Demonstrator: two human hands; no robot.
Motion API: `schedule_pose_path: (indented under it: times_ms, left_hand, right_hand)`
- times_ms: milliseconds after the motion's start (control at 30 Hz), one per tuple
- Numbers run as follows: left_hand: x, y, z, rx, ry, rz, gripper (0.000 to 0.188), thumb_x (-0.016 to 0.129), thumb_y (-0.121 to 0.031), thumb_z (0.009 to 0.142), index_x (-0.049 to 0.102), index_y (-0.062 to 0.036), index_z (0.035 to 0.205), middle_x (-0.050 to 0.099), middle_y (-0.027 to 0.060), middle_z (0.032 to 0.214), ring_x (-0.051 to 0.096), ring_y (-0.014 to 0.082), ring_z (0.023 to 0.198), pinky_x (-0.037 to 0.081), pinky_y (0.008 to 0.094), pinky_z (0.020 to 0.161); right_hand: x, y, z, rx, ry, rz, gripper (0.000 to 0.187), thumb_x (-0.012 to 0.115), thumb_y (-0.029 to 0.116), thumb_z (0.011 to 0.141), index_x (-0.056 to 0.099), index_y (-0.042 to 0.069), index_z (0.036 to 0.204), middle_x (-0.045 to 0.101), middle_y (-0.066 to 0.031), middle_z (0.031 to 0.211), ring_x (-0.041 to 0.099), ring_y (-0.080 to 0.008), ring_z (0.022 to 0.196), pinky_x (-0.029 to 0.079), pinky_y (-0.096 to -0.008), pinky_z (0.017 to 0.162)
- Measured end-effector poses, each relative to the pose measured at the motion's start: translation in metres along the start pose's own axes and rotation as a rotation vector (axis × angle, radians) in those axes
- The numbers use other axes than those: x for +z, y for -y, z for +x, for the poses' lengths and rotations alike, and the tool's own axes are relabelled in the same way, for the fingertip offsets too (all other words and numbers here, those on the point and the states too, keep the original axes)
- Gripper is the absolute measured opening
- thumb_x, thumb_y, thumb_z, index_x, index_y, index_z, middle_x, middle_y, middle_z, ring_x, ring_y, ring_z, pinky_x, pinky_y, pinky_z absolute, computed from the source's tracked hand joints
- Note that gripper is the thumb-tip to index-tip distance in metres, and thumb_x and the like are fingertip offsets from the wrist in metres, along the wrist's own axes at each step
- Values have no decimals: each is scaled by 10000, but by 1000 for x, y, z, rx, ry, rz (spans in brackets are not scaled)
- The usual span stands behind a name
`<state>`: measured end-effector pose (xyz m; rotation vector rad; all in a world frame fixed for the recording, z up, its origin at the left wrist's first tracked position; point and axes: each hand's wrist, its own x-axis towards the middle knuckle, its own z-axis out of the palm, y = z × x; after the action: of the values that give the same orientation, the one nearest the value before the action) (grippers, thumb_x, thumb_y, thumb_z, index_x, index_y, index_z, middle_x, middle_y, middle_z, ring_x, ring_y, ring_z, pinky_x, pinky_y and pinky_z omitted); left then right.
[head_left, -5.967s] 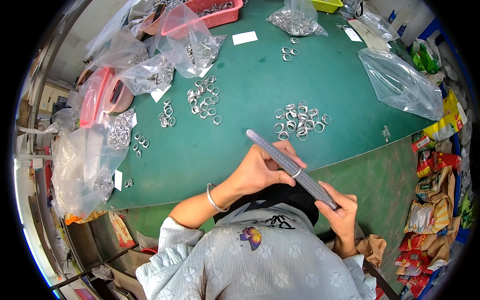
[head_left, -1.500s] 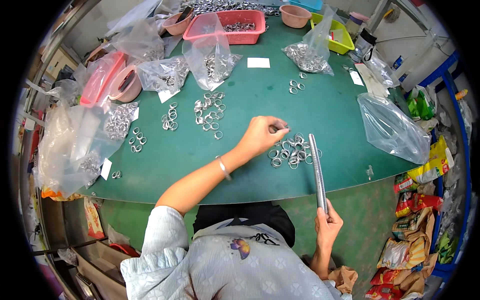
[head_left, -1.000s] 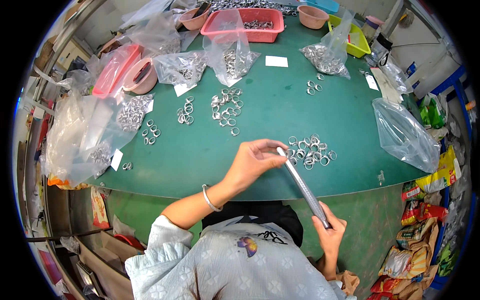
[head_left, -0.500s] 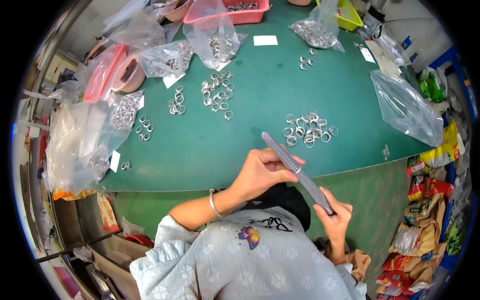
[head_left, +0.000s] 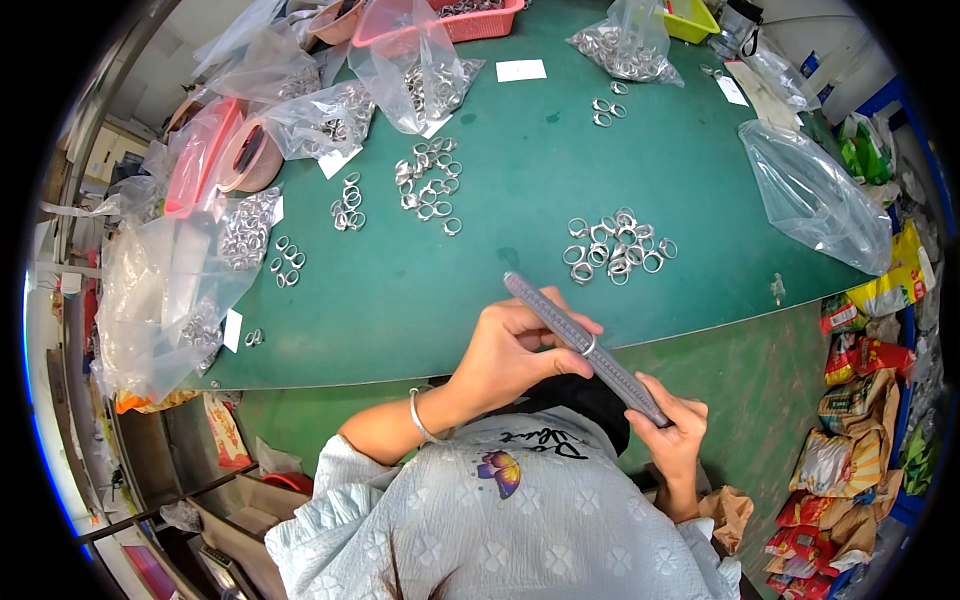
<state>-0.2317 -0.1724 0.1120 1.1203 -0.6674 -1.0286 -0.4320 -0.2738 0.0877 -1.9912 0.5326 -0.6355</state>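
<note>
A grey tapered ring mandrel point(head_left: 628, 382) with fine markings slants across in front of my body, above the table's near edge. My right hand point(head_left: 680, 432) is closed round its lower right end. One silver ring point(head_left: 589, 347) sits around the mandrel near its middle. My left hand point(head_left: 500, 355) reaches in from the left, its thumb and forefinger closed at that ring on either side of the mandrel. Some of the left fingers are hidden behind the rod. Just beyond the mandrel lies a loose pile of silver rings point(head_left: 620, 245) on the green tabletop point(head_left: 400, 310).
Smaller groups of rings point(head_left: 430, 180) lie at the left and far side. Clear bags of rings point(head_left: 250, 228), white paper slips point(head_left: 522, 70) and pink baskets point(head_left: 490, 22) line the far and left edges. A clear plastic bag point(head_left: 815, 200) lies at right.
The mandrel's upper tip has swung slightly left and down, along with my left hand. The ring on it has shifted slightly left. My right hand keeps its hold.
</note>
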Motion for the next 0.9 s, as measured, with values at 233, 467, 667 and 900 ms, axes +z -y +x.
schedule_pose_path:
  times_ms: [233, 467, 667, 900]
  left_hand:
    - [0, 0, 1, -37, -12, -103, 286, 752, -12, 646, 633, 68, 893, 540, 41, 827, 550, 121, 749, 470, 238, 665]
    - [-7, 7, 3, -94, -73, -116, 371, 748, -171, 687, 612, 73, 931, 551, 44, 804, 582, 132, 722, 507, 245, 654]
    - [-13, 11, 5, -85, -32, -137, 324, 686, -121, 751, 588, 80, 985, 574, 73, 906, 587, 145, 779, 505, 252, 714]
    - [-20, 18, 6, -13, 34, -83, 232, 577, -23, 805, 576, 54, 1023, 537, 77, 1003, 544, 136, 881, 468, 272, 804]
  right_hand:
    - [-1, 8, 1, 36, 1, 16, 426, 730, -20, 615, 603, -55, 1021, 639, -144, 731, 585, -131, 564, 444, -231, 534]
    - [-7, 27, 7, 158, 71, 54, 409, 698, -21, 660, 588, -47, 1053, 609, -134, 672, 542, -112, 523, 426, -225, 503]
    - [-6, 30, 12, 188, 87, 83, 389, 680, -21, 681, 584, -48, 1057, 593, -115, 654, 513, -87, 520, 415, -212, 503]
    - [1, 23, 10, 255, 85, 104, 391, 655, -45, 683, 574, -70, 1065, 612, -123, 714, 516, -72, 572, 420, -204, 540]
